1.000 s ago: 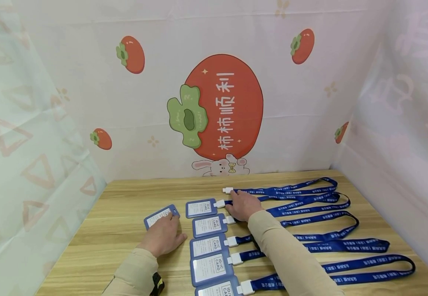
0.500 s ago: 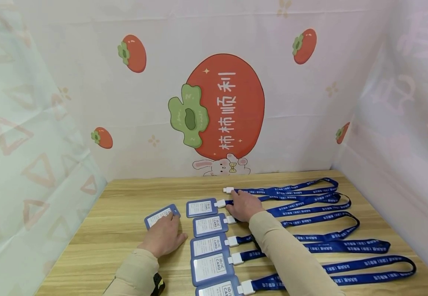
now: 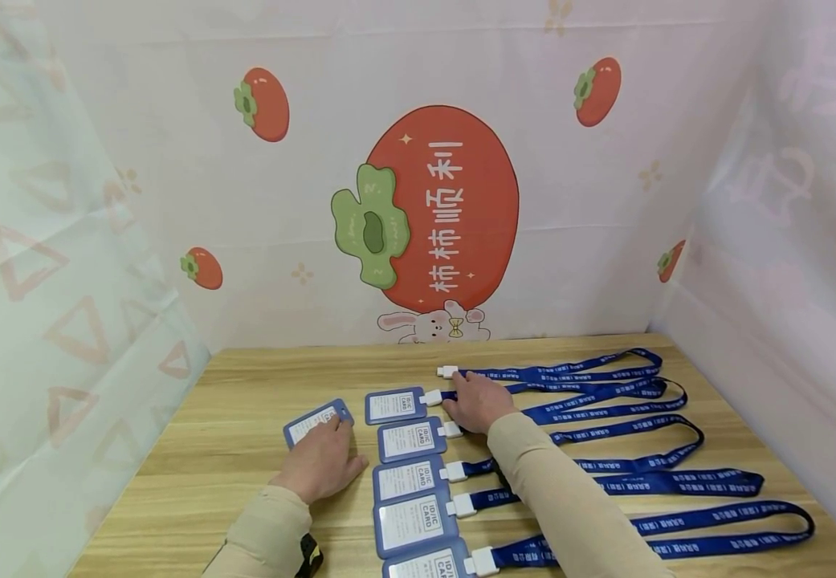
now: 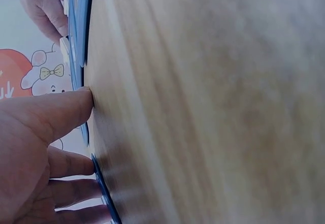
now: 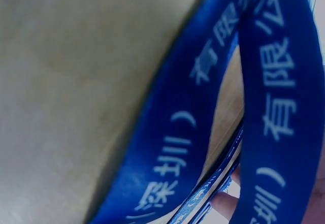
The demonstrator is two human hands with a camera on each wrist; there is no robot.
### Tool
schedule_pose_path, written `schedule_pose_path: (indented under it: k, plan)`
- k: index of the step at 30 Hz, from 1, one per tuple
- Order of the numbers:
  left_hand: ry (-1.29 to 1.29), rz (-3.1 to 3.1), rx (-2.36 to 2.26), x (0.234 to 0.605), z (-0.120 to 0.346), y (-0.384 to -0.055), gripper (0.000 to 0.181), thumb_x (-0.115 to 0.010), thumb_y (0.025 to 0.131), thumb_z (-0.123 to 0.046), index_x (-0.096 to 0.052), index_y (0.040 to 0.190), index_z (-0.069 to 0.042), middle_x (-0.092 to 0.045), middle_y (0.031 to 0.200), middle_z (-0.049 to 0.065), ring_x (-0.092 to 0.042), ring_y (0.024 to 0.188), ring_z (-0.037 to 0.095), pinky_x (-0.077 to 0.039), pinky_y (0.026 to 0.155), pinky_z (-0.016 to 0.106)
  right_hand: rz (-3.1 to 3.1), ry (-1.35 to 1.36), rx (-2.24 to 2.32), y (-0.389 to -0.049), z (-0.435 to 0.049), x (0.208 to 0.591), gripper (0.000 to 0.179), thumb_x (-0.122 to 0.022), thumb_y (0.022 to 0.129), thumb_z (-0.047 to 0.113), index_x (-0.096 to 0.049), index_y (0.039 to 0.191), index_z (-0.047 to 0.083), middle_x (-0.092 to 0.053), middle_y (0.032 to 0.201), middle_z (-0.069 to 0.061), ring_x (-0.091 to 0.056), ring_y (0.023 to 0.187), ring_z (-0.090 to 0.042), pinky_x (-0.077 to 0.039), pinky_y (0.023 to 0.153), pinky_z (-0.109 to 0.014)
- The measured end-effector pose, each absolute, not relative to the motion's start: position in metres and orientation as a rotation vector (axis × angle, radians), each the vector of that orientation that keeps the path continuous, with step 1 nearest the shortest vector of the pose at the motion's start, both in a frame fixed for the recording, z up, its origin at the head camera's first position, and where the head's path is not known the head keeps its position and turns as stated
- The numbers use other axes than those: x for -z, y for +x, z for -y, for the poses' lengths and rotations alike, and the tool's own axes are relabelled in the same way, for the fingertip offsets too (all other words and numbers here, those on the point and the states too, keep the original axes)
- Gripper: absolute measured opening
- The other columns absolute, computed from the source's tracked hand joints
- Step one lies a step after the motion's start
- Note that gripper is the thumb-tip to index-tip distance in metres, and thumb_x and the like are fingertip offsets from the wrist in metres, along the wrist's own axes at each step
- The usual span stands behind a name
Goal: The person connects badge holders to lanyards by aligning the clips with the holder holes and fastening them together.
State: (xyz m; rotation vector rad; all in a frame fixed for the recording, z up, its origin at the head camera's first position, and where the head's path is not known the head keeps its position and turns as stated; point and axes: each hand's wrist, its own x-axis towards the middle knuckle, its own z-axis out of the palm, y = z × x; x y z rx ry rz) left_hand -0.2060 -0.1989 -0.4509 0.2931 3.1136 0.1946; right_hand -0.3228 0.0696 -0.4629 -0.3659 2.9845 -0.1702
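Observation:
My left hand (image 3: 320, 461) rests with extended fingers on a loose blue-framed ID card holder (image 3: 309, 423), left of the others. In the left wrist view, the fingertips (image 4: 96, 167) touch the edge of that card holder (image 4: 105, 189), while the thumb meets the table. My right hand (image 3: 481, 401) lies beside the farthest blue lanyard (image 3: 533, 374), its fingertips just behind that lanyard's white clip (image 3: 448, 372). No card holder hangs from this clip. In the right wrist view, blue lanyard straps (image 5: 279, 107) cover most of the right hand's fingers (image 5: 223, 203).
Several card holders (image 3: 412, 440) form a column at mid-table, clipped to blue lanyards (image 3: 678, 482) stretching right across the wooden table (image 3: 193, 474). A black and yellow item (image 3: 309, 554) shows beside the left sleeve. Printed fabric walls (image 3: 295, 201) enclose the back and sides.

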Motion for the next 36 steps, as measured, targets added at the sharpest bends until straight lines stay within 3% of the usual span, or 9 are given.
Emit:
schedule_pose_path:
  k: [15,36]
  plan:
    - [0.268,-3.103,-0.194,0.4502,0.1978,-0.2056,0.073,-0.073,0.096,-0.042,-0.054,0.141,0.012,-0.052,0.148,0.034,-0.057,0.131,0.049,-0.049,0.111,0.058,-2.971,-0.364,0.183,-0.3243,-0.0692,0.4624,0.070,-0.057,0.102,0.053,-0.044,0.159,0.015,-0.049,0.160,-0.013,-0.048,0.147,-0.034,-0.042,0.120,-0.053]
    - [0.278,-3.104,-0.174,0.4491,0.1964,-0.2050,0.072,-0.074,0.096,-0.042,-0.055,0.140,0.012,-0.053,0.146,0.035,-0.059,0.129,0.049,-0.050,0.110,0.057,-2.942,-0.324,0.299,-0.3270,-0.0729,0.4639,0.076,-0.057,0.103,0.052,-0.036,0.162,0.008,-0.045,0.163,-0.012,-0.043,0.150,-0.032,-0.037,0.124,-0.050]
